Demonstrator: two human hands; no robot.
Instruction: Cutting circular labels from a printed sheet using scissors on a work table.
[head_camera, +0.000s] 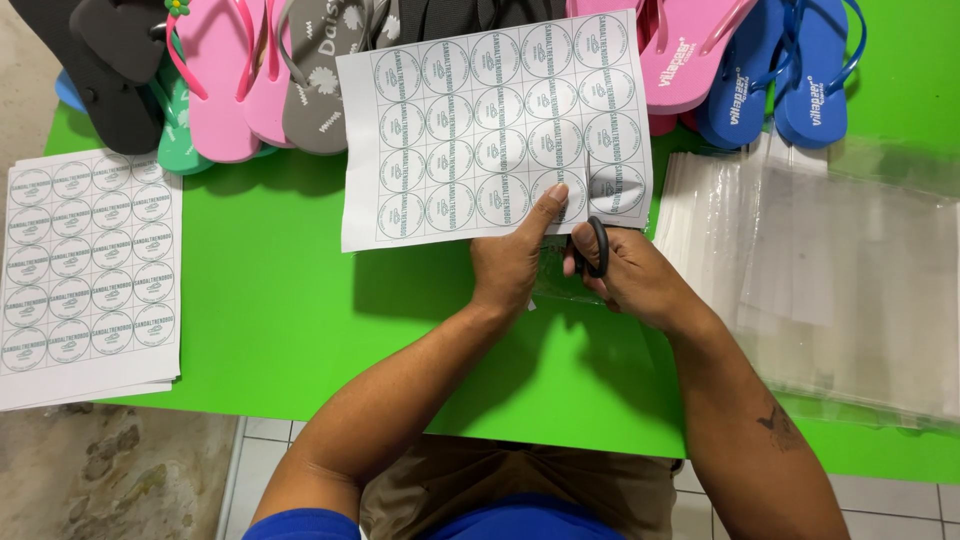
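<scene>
The white paper sheet printed with rows of round labels (495, 130) sits over the middle of the green table (280, 310), its lower edge pinched in my left hand (515, 260), thumb on top. At three o'clock from that, my right hand (630, 275) is clenched through the black loop handles of the scissors (597, 245), blades cutting up into the sheet. At nine o'clock lies a stack of matching label sheets (90, 270); at twelve, foam flip-flops (300, 70); at three, clear plastic bags (840, 270).
</scene>
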